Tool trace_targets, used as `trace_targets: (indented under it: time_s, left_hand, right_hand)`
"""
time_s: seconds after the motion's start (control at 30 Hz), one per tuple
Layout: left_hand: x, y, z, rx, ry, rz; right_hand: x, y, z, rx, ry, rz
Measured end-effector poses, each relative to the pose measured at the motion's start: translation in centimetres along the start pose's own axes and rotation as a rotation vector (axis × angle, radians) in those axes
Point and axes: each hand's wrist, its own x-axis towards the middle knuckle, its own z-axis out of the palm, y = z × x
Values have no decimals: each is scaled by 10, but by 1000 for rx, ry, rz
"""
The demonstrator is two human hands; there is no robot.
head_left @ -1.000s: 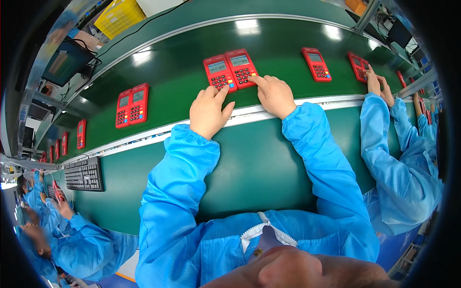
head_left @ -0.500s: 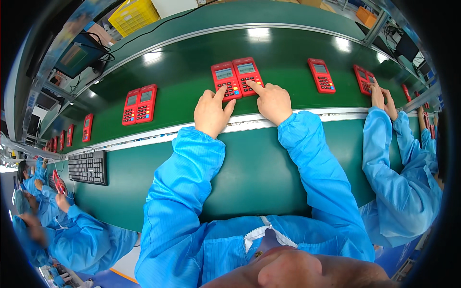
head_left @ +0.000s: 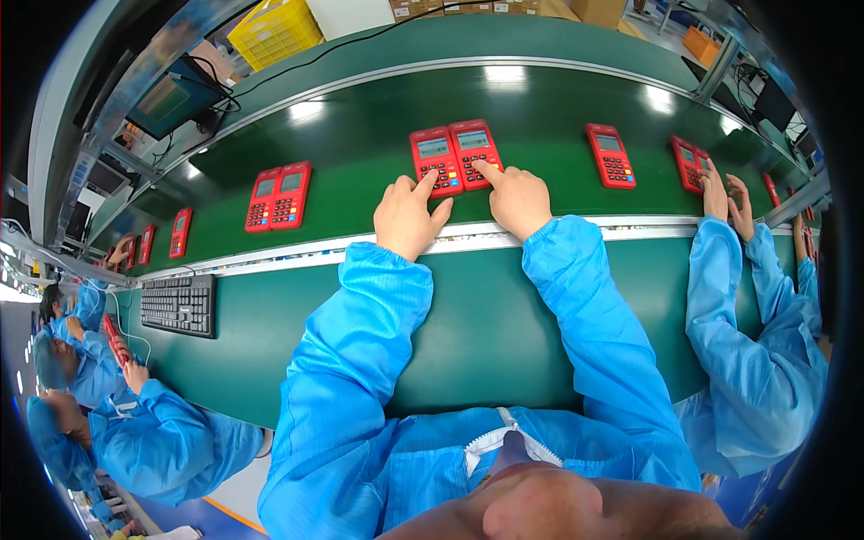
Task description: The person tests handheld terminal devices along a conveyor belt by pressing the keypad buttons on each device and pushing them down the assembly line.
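Note:
Two red card payment terminals lie side by side on the green belt, their small screens lit. My left hand [head_left: 407,214] reaches the left terminal [head_left: 434,146], its index fingertip on the keypad and its thumb held apart near the lower edge. On the right terminal [head_left: 473,137], the index finger of my right hand [head_left: 520,203] touches the keys, while its other fingers curl loosely. Neither hand holds anything. Both wrists pass over the pale metal rail [head_left: 468,241] along the belt's near side.
Left along the belt lies another pair of terminals [head_left: 277,196]; a single terminal [head_left: 610,157] lies to the right. A black keyboard [head_left: 178,305] rests on the green worktop [head_left: 486,333]. Co-workers in blue sit on both sides; one's hand [head_left: 715,191] touches a terminal at right.
The whole view has shifted slightly. My index fingers stay on the two keypads. At right, the co-worker's hands have moved apart; at far left, a hand now reaches onto the belt.

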Motion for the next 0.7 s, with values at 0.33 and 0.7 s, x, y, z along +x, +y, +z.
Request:
trace_targets:
  time_s: [0.33,0.7]
  left_hand:
    - [-3,6,-1,-29,25,-1]
    - [-3,0,-6,-44,68,-17]
  right_hand:
    - [-8,3,-14,3,-25,-12]
    - [-1,-7,-18,11,1,-37]
